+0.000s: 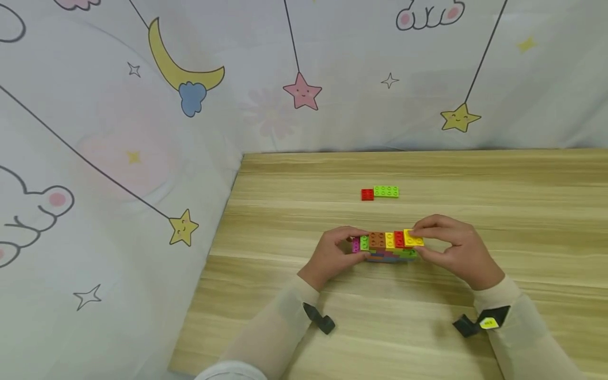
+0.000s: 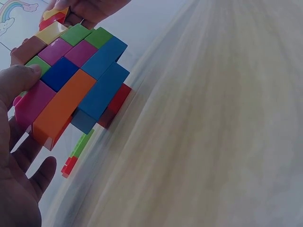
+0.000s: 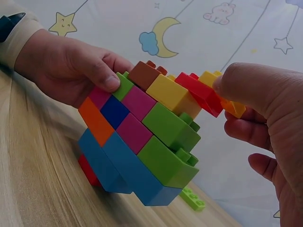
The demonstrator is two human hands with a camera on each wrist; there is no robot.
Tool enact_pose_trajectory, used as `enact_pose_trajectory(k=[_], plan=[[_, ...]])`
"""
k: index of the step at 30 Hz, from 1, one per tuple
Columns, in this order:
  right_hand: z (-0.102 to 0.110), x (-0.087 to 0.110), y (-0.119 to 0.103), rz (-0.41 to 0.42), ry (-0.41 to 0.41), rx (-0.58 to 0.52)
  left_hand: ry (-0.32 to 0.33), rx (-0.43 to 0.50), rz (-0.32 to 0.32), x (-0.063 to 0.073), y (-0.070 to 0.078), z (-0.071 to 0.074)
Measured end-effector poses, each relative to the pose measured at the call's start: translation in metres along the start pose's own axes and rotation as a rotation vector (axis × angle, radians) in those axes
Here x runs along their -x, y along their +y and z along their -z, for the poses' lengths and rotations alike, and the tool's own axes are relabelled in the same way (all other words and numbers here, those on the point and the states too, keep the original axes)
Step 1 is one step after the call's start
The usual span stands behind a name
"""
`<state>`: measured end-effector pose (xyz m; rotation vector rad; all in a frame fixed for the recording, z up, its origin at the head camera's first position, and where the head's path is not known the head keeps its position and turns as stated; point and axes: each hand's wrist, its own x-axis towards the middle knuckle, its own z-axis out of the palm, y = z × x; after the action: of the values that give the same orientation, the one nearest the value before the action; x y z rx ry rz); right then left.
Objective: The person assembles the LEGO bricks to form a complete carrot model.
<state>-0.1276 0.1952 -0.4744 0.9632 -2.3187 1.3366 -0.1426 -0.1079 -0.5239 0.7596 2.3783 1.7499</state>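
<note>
A stepped wall of toy building bricks (image 3: pixel 136 131) in blue, orange, pink, green and other colours stands at the middle of the work. My left hand (image 1: pixel 330 253) grips its left end, the thumb on a small green brick (image 3: pixel 123 86). At the upper right end, my right hand (image 1: pixel 458 250) pinches a yellow brick (image 1: pixel 418 241) between thumb and fingers. A red brick (image 3: pixel 201 94) sits against that yellow one, beside a paler yellow brick (image 3: pixel 171 93) of the top row. Whether the red brick is pressed onto the wall, I cannot tell.
Behind the wall, a loose red brick (image 1: pixel 367 195) and a light green brick (image 1: pixel 386 191) lie touching on the wooden table (image 1: pixel 285 211). A white cloth (image 1: pixel 351 121) printed with stars and a moon hangs at the back and left.
</note>
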Motion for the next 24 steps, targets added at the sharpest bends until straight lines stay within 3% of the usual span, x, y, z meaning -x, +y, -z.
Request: enact_pose_trajectory(k=[7,14,24], plan=[[-0.001,0.0,0.0,-0.029,-0.005,-0.001,0.003,-0.004,0.023,0.002,0.003,0.001],[-0.004,0.001,0.003,0.001,0.035,-0.044,0.002,0.0,0.011,0.002,0.0,0.0],[-0.01,0.023,0.02,-0.218,0.01,-0.205,0.004,-0.02,-0.004,0.001,0.002,0.0]])
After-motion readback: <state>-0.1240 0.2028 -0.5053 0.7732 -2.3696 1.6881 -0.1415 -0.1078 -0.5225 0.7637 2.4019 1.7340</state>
